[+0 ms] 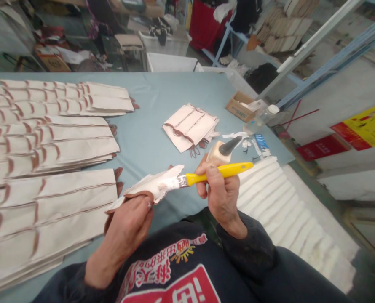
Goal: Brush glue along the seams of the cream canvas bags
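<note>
My left hand is closed around a pale, brown-edged piece of material, holding it up above the table's near edge. My right hand grips a yellow-handled brush, whose white bristles rest on the piece's upper surface. Just beyond the brush stands a pale pot with a dark handle sticking out.
Rows of overlapped pale pieces with brown trim cover the left of the blue-grey table. A small pile of the same pieces lies mid-table. A cardboard box, a clear bottle and ribbed white padding sit at right.
</note>
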Demonstrator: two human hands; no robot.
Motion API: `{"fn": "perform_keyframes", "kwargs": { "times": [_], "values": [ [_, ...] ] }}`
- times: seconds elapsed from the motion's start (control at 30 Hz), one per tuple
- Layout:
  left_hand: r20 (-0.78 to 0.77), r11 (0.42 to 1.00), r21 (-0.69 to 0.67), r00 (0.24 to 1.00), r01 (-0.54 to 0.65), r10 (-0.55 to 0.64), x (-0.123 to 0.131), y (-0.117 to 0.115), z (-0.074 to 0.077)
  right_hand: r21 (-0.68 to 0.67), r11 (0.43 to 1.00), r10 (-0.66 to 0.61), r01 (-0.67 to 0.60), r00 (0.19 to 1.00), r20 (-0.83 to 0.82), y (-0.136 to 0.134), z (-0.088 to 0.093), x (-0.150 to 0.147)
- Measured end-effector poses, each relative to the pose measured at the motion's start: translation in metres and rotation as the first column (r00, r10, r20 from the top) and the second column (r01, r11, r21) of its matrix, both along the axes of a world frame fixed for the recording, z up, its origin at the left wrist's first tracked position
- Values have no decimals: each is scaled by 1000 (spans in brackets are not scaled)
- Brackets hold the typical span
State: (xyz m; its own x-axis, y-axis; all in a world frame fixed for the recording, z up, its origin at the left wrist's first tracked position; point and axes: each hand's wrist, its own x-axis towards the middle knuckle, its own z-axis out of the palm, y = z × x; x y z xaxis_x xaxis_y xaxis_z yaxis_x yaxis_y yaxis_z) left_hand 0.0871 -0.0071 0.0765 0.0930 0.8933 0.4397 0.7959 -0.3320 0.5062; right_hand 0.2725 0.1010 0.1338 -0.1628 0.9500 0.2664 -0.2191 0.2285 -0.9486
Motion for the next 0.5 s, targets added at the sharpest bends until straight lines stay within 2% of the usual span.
{"fn": "perform_keyframes", "kwargs": {
  "times": [0.1,0.3,0.5],
  "values": [
    [-141,997,72,990,6,4,-3,-2,-2,-54,999,10,-7,998,56,-5,-3,-2],
    [-162,996,93,987,-6,21,-3,-5,-7,-205,969,170,-141,977,132,-12,-11,-7],
    [-160,994,85,983,-71,84,-2,-9,-16,-281,957,96,-64,990,103,-12,-16,-9]
  ]
}}
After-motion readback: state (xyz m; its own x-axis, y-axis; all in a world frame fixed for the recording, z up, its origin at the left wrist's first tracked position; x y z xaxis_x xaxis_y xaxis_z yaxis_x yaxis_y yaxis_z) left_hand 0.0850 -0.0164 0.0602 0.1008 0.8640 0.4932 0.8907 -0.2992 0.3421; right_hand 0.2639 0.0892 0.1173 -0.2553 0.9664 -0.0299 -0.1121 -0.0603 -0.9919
